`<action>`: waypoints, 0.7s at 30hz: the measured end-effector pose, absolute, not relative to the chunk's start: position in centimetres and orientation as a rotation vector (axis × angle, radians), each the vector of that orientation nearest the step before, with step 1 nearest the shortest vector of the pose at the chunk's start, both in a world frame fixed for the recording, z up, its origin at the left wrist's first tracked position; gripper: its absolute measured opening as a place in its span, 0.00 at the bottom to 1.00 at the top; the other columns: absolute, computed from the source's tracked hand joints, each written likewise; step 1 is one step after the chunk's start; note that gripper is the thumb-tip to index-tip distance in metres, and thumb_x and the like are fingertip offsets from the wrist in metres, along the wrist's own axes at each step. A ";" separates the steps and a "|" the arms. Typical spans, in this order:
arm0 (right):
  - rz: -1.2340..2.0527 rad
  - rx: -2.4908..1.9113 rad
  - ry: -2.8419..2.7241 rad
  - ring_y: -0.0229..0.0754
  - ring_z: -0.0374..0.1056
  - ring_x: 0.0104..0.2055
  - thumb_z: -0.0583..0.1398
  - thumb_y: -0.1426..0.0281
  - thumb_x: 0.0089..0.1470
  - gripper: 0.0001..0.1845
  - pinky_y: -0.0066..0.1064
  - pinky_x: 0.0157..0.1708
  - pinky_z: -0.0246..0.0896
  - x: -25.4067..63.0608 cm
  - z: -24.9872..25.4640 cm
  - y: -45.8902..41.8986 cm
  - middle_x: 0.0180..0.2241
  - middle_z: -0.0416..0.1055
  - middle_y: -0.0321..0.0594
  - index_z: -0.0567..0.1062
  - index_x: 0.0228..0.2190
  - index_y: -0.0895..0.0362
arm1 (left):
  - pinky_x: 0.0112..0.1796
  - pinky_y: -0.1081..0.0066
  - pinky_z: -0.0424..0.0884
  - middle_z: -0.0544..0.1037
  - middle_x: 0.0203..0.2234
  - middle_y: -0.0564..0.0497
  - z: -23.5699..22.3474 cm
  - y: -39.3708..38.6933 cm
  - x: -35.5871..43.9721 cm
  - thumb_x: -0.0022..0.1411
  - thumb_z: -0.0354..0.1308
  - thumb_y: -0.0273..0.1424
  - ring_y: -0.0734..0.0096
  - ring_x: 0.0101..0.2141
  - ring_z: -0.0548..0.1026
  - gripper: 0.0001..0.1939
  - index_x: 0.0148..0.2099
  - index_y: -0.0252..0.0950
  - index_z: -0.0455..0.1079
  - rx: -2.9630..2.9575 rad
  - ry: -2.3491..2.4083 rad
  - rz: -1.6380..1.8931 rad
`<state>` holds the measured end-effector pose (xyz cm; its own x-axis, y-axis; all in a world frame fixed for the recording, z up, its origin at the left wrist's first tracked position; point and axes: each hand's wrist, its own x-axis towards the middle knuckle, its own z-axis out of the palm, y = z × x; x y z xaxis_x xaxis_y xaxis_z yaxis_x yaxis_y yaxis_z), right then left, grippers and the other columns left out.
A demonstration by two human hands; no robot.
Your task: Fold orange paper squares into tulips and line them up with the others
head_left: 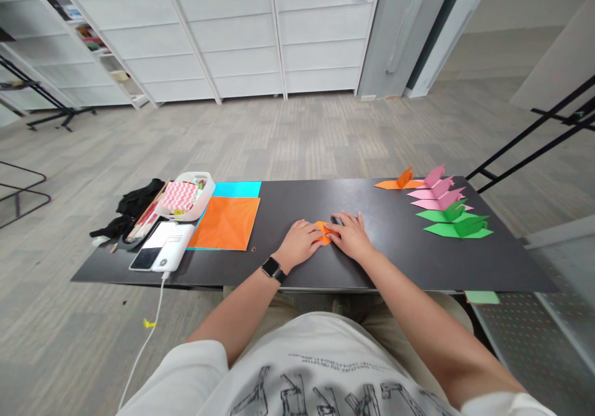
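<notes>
A small folded piece of orange origami paper [324,232] lies on the dark table in front of me, partly hidden under my fingers. From the left, my left hand [300,243] holds the paper's edge down with its fingertips; a black watch is on that wrist. My right hand [352,236] has fingers on the paper's right side, while its other fingers reach out over the tabletop. Both hands are closed on the paper, though the exact grip of the fingertips is too small to make out.
Orange sheets [227,224] and blue sheets [238,189] lie at left, beside a white basket [211,186], a white power bank [173,248] with a cable, a phone [146,257] and black cloth [139,200]. Folded orange [400,183], pink [437,193] and green paper cranes [460,226] line the right.
</notes>
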<state>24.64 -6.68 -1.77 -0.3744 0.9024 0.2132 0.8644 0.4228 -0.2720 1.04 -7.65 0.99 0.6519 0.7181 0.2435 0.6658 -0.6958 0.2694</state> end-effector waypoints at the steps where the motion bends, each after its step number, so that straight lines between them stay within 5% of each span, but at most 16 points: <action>1: 0.156 -1.504 -2.360 0.63 0.62 0.69 0.64 0.63 0.67 0.17 0.78 0.69 0.43 24.7 -1.7 -6.8 0.64 0.71 0.45 0.83 0.55 0.40 | 0.62 0.52 0.67 0.82 0.49 0.47 0.9 -7.6 1.0 0.75 0.60 0.38 0.57 0.51 0.75 0.11 0.52 0.42 0.80 2.719 1.133 0.498; 5: 0.190 -1.350 -2.400 0.60 0.62 0.70 0.62 0.66 0.68 0.20 0.73 0.71 0.43 25.6 -1.5 -7.4 0.65 0.72 0.43 0.79 0.59 0.42 | 0.63 0.52 0.65 0.82 0.50 0.47 0.5 -7.2 0.5 0.75 0.61 0.41 0.57 0.52 0.76 0.13 0.54 0.42 0.80 2.751 1.087 0.470; 13: 0.216 -1.149 -2.444 0.55 0.71 0.63 0.65 0.68 0.66 0.12 0.70 0.72 0.43 26.1 -1.6 -7.0 0.56 0.80 0.40 0.84 0.48 0.45 | 0.67 0.51 0.61 0.83 0.50 0.48 0.1 -6.4 0.1 0.78 0.55 0.34 0.63 0.52 0.77 0.12 0.52 0.43 0.81 2.785 1.049 0.464; 21: 0.203 -1.098 -2.428 0.48 0.76 0.54 0.61 0.67 0.69 0.11 0.63 0.74 0.41 25.8 -1.3 -6.3 0.49 0.83 0.39 0.84 0.46 0.46 | 0.67 0.50 0.62 0.83 0.52 0.47 0.8 -6.4 -0.1 0.75 0.61 0.41 0.60 0.53 0.77 0.14 0.55 0.41 0.78 2.776 1.001 0.447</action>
